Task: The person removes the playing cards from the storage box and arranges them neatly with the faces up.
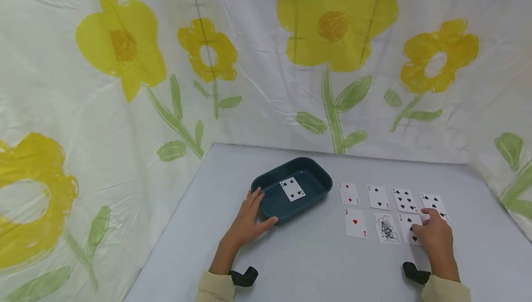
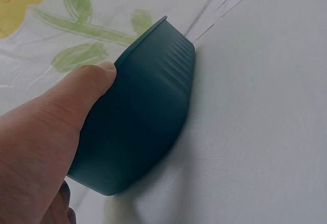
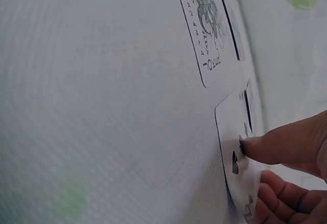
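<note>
My left hand (image 1: 248,223) holds the near left end of a dark teal tray (image 1: 320,177), its fingers at the left rim and its thumb at the near side. In the left wrist view the thumb presses the tray's rim (image 2: 140,40). A spade card (image 1: 293,189) lies face up in the tray. On the right, my right hand (image 1: 436,235) pinches a spade playing card (image 1: 406,221) at the right end of the near row. The right wrist view shows the thumb on this card's face (image 3: 230,137) and curled fingers at its edge.
Left of the pinched card lie a joker (image 1: 386,229) and an ace of hearts (image 1: 355,223). Behind them a two of diamonds (image 1: 348,194), a two of spades (image 1: 378,198), a six of spades (image 1: 404,200) and another spade card (image 1: 432,200) form a row. A flowered curtain (image 1: 257,108) borders the table.
</note>
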Demonstrator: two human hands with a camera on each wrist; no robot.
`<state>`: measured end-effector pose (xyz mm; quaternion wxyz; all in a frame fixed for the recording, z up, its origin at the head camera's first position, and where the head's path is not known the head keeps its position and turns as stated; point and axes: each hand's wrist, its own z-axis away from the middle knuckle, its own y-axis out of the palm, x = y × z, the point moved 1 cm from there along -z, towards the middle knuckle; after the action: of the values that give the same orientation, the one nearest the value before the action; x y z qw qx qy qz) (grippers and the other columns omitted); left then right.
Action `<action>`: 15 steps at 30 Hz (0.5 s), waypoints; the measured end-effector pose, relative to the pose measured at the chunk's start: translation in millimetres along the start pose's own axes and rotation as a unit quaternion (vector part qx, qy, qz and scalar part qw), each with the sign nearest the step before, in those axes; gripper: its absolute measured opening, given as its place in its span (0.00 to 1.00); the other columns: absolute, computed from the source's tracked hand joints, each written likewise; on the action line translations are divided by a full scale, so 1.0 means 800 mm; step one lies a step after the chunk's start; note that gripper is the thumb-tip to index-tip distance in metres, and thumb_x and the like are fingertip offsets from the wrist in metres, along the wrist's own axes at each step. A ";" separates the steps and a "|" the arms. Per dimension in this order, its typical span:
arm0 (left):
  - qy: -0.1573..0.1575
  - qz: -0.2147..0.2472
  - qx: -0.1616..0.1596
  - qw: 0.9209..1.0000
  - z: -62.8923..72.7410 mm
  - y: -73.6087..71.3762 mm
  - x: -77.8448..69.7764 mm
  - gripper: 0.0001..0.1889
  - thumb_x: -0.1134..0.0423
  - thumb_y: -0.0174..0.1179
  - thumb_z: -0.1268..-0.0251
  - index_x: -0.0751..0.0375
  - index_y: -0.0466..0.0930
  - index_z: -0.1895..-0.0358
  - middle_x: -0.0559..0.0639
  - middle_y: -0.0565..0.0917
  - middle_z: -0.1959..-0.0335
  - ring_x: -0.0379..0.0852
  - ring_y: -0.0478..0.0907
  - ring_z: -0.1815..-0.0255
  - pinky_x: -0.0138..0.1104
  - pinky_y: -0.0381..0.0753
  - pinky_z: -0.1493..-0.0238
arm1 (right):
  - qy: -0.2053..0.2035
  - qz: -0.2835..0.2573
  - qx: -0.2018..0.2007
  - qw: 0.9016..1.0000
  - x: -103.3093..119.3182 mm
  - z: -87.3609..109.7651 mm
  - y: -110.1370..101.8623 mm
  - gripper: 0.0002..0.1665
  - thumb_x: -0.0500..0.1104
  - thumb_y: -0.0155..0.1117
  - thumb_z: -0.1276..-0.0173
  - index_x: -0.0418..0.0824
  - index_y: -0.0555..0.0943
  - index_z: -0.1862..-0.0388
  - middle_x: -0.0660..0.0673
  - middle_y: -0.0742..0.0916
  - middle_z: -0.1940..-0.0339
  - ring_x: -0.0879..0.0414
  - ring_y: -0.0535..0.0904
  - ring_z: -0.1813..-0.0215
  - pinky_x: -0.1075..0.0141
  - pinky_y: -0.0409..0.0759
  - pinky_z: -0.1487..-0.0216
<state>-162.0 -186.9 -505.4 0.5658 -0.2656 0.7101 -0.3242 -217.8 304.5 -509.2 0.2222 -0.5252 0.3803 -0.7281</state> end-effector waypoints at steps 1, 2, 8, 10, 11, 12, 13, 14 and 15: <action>-0.001 -0.001 0.000 1.000 0.000 0.000 0.000 0.48 0.35 0.61 0.36 0.63 0.58 0.23 0.54 0.52 0.19 0.61 0.40 0.19 0.58 0.46 0.25 | -0.003 0.002 -0.001 1.000 0.000 0.000 0.000 0.37 0.31 0.62 0.37 0.22 0.60 0.32 0.22 0.76 0.54 0.32 0.74 0.57 0.47 0.77 0.62; -0.002 -0.003 0.000 1.000 0.000 0.000 0.000 0.48 0.35 0.61 0.36 0.63 0.58 0.23 0.54 0.52 0.19 0.61 0.40 0.19 0.57 0.46 0.25 | -0.004 0.004 0.000 1.000 0.000 0.000 0.000 0.37 0.31 0.63 0.37 0.22 0.60 0.32 0.22 0.76 0.55 0.32 0.74 0.57 0.47 0.77 0.62; -0.002 -0.001 0.000 1.000 -0.001 -0.001 0.000 0.47 0.35 0.61 0.36 0.63 0.59 0.23 0.54 0.52 0.19 0.61 0.40 0.19 0.57 0.45 0.25 | 0.004 0.007 0.009 1.000 -0.001 0.001 0.000 0.33 0.31 0.62 0.36 0.23 0.63 0.35 0.23 0.77 0.55 0.33 0.75 0.58 0.48 0.76 0.63; 0.002 0.002 0.000 1.000 -0.001 -0.001 0.000 0.47 0.36 0.62 0.36 0.64 0.59 0.23 0.55 0.52 0.19 0.63 0.41 0.20 0.58 0.46 0.25 | 0.004 0.012 0.007 1.000 0.000 0.002 0.000 0.31 0.31 0.61 0.37 0.24 0.65 0.36 0.24 0.78 0.55 0.34 0.75 0.59 0.48 0.75 0.63; 0.001 0.002 0.001 1.000 -0.001 -0.001 0.000 0.47 0.36 0.62 0.36 0.64 0.59 0.23 0.55 0.52 0.19 0.63 0.40 0.20 0.58 0.46 0.25 | 0.004 0.014 0.005 1.000 0.001 0.003 0.000 0.29 0.31 0.61 0.37 0.24 0.67 0.37 0.25 0.79 0.56 0.35 0.75 0.59 0.49 0.75 0.63; 0.000 0.002 0.002 1.000 -0.001 -0.001 0.000 0.47 0.36 0.62 0.37 0.63 0.59 0.23 0.55 0.52 0.19 0.63 0.40 0.20 0.58 0.46 0.25 | 0.000 0.017 0.002 1.000 0.001 0.003 -0.001 0.28 0.31 0.61 0.38 0.24 0.68 0.39 0.26 0.79 0.57 0.35 0.75 0.60 0.49 0.74 0.63; 0.000 0.002 0.003 1.000 -0.001 0.000 0.000 0.47 0.36 0.62 0.37 0.63 0.59 0.23 0.55 0.52 0.19 0.63 0.40 0.20 0.58 0.46 0.25 | -0.003 0.019 0.000 1.000 0.001 0.004 -0.001 0.27 0.31 0.61 0.38 0.25 0.69 0.40 0.26 0.80 0.58 0.36 0.76 0.61 0.49 0.74 0.63; -0.001 0.000 0.002 1.000 -0.001 0.000 0.001 0.47 0.36 0.62 0.37 0.63 0.59 0.23 0.56 0.52 0.19 0.63 0.40 0.20 0.58 0.46 0.25 | -0.007 0.021 -0.003 1.000 0.001 0.005 -0.002 0.25 0.31 0.61 0.38 0.25 0.71 0.42 0.27 0.81 0.59 0.36 0.76 0.61 0.49 0.73 0.64; -0.002 0.000 0.002 1.000 -0.001 0.000 0.001 0.47 0.36 0.62 0.37 0.63 0.59 0.23 0.55 0.52 0.19 0.62 0.40 0.19 0.58 0.46 0.25 | -0.011 0.023 -0.005 1.000 0.001 0.005 -0.002 0.24 0.31 0.61 0.38 0.25 0.71 0.43 0.27 0.81 0.60 0.37 0.76 0.62 0.49 0.73 0.64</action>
<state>-163.1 -187.0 -505.7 0.5677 -0.2648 0.7084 -0.3252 -214.2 303.7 -506.9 0.2403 -0.5256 0.3936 -0.7149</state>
